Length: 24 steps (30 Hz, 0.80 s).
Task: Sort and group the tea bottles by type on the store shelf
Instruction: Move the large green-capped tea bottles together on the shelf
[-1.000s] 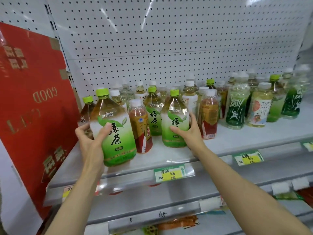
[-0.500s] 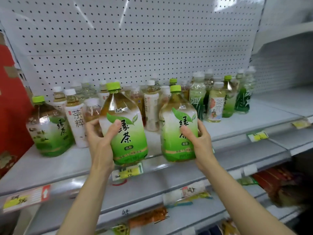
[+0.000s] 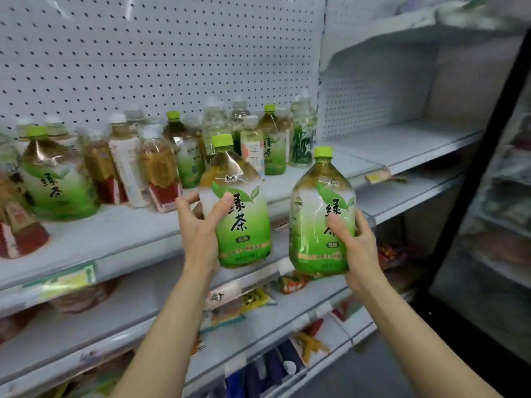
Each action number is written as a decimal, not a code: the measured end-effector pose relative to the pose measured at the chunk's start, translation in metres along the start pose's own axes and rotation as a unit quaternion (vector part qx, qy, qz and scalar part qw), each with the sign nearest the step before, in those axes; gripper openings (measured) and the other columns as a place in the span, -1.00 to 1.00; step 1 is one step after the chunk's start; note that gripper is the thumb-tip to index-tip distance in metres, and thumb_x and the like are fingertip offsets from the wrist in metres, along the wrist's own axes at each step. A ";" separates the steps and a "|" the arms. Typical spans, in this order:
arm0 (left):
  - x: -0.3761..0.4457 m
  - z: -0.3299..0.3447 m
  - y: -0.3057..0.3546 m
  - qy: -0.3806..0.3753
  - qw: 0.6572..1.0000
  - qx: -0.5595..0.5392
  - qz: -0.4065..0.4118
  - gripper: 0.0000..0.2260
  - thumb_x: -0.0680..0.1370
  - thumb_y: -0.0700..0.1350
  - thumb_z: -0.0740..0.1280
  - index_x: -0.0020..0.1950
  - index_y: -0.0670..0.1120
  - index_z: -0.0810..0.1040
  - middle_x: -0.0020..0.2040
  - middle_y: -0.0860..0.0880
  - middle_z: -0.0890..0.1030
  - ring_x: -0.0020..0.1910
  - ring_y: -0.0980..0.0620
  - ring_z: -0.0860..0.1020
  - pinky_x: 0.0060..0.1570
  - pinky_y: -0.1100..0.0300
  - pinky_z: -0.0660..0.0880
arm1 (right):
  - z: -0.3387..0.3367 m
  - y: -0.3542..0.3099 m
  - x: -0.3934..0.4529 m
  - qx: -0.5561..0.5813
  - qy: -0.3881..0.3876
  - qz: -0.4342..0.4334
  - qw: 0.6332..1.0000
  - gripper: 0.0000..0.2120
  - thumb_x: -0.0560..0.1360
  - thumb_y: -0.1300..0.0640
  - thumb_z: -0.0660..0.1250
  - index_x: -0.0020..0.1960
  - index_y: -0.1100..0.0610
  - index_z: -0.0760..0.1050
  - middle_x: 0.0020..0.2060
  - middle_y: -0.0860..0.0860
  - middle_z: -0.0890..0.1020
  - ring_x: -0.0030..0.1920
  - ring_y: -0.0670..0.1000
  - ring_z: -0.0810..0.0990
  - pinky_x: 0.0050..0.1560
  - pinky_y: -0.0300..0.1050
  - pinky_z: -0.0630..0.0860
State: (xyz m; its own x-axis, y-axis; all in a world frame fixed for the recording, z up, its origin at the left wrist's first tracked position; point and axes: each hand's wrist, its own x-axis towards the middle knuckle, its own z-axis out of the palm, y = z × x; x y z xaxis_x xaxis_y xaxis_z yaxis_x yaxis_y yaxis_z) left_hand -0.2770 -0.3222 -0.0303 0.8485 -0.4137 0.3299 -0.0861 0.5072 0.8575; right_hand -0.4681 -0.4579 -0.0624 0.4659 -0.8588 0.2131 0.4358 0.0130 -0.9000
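My left hand (image 3: 201, 225) grips a large green tea bottle (image 3: 238, 208) with a lime cap, held in the air in front of the shelf edge. My right hand (image 3: 356, 245) grips a second, matching green tea bottle (image 3: 319, 214) a little lower and to the right. On the white shelf (image 3: 138, 225) stands a third large green tea bottle (image 3: 54, 179) at the left, beside red-labelled tea bottles (image 3: 161, 173), a white-labelled bottle (image 3: 126, 165) and smaller green bottles (image 3: 273, 145) further back.
A white pegboard (image 3: 161, 58) backs the shelf. To the right, a bare shelf section (image 3: 402, 145) stretches toward a dark cabinet frame (image 3: 488, 156). Lower shelves (image 3: 258, 320) hold snack packets. Price tags (image 3: 66, 280) line the shelf edge.
Both hands have lifted their green tea bottles off the shelf and carried them rightward. The view has swung right, bringing the bare shelf section into sight.
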 end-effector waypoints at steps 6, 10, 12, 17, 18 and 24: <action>0.010 0.075 -0.030 -0.053 0.998 0.025 -0.034 -0.56 0.34 -0.02 0.52 0.07 0.00 0.35 -0.01 -0.07 0.64 -0.24 0.08 0.69 -0.25 0.09 0.61 | -0.057 -0.017 0.026 -0.013 0.045 -0.022 0.999 -0.48 0.30 -0.01 0.51 0.22 0.06 0.53 -0.02 0.05 0.71 -0.09 0.08 0.70 -0.13 0.03 0.62; 0.030 0.116 -0.056 -0.076 0.996 0.022 -0.049 -0.52 0.33 -0.04 0.53 0.13 -0.02 0.35 0.01 -0.09 0.65 -0.18 0.02 0.69 -0.20 0.06 0.64 | -0.082 -0.023 0.054 -0.007 0.076 -0.036 0.996 -0.46 0.31 -0.01 0.52 0.24 0.09 0.52 -0.07 0.03 0.71 -0.12 0.08 0.69 -0.22 -0.03 0.61; 0.041 0.134 -0.069 -0.085 0.994 0.015 -0.061 -0.53 0.33 -0.04 0.54 0.10 0.00 0.36 0.02 -0.11 0.65 -0.13 -0.04 0.68 -0.13 0.01 0.63 | -0.094 -0.026 0.068 -0.006 0.089 -0.036 0.995 -0.43 0.24 -0.10 0.58 0.19 0.03 0.55 -0.04 0.05 0.71 -0.09 0.11 0.70 -0.17 0.04 0.62; 0.064 0.175 -0.096 -0.106 0.991 0.010 -0.081 -0.51 0.31 -0.04 0.55 0.10 -0.03 0.37 0.01 -0.09 0.64 -0.15 0.00 0.68 -0.18 0.08 0.65 | -0.120 -0.033 0.101 -0.016 0.107 -0.048 0.993 -0.34 0.06 -0.26 0.64 0.08 -0.05 0.58 -0.06 0.01 0.71 -0.10 0.06 0.70 -0.16 0.01 0.61; 0.067 0.182 -0.099 -0.109 0.991 0.015 -0.081 -0.47 0.30 -0.05 0.58 0.12 -0.04 0.37 0.00 -0.08 0.63 -0.15 0.01 0.68 -0.19 0.08 0.65 | -0.125 -0.033 0.108 -0.008 0.111 -0.048 0.993 -0.30 0.06 -0.25 0.64 0.12 -0.02 0.57 -0.06 0.01 0.71 -0.11 0.05 0.71 -0.19 -0.02 0.62; 0.082 0.220 -0.122 -0.096 0.991 0.013 -0.092 -0.44 0.34 -0.07 0.59 0.18 -0.08 0.34 0.01 -0.07 0.63 -0.19 0.04 0.69 -0.19 0.06 0.64 | -0.159 -0.036 0.143 -0.006 0.105 -0.045 0.993 -0.49 0.31 0.01 0.51 0.21 0.10 0.51 -0.11 -0.03 0.72 -0.17 -0.01 0.70 -0.27 -0.10 0.61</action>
State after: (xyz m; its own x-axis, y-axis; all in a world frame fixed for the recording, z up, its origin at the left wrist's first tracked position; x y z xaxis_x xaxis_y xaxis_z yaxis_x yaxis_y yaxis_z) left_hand -0.3116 -0.5847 -0.0208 0.7363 -0.6346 0.2348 0.0445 0.3917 0.9190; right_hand -0.5399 -0.6621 -0.0598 0.2541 -0.9442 0.2095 0.4593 -0.0729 -0.8853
